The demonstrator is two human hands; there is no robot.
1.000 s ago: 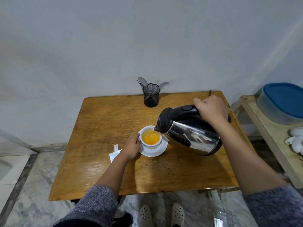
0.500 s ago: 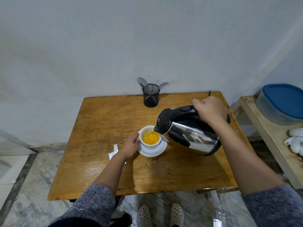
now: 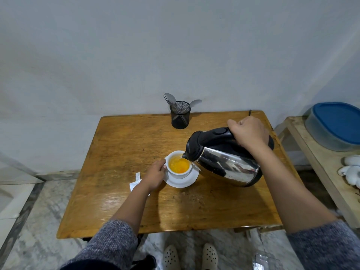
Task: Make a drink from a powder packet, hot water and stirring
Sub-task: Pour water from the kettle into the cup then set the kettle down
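Standing against a pale wall, the wooden table (image 3: 120, 152) carries a torn packet (image 3: 135, 184); the left hand (image 3: 154, 175) grips the white cup (image 3: 179, 167) of orange drink, while the right hand (image 3: 248, 131) clasps the tilted kettle (image 3: 226, 160), spout over the cup.

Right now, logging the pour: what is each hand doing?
Left hand: closed on the cup, steadying it.
Right hand: closed on the kettle handle, tilting it over the cup.
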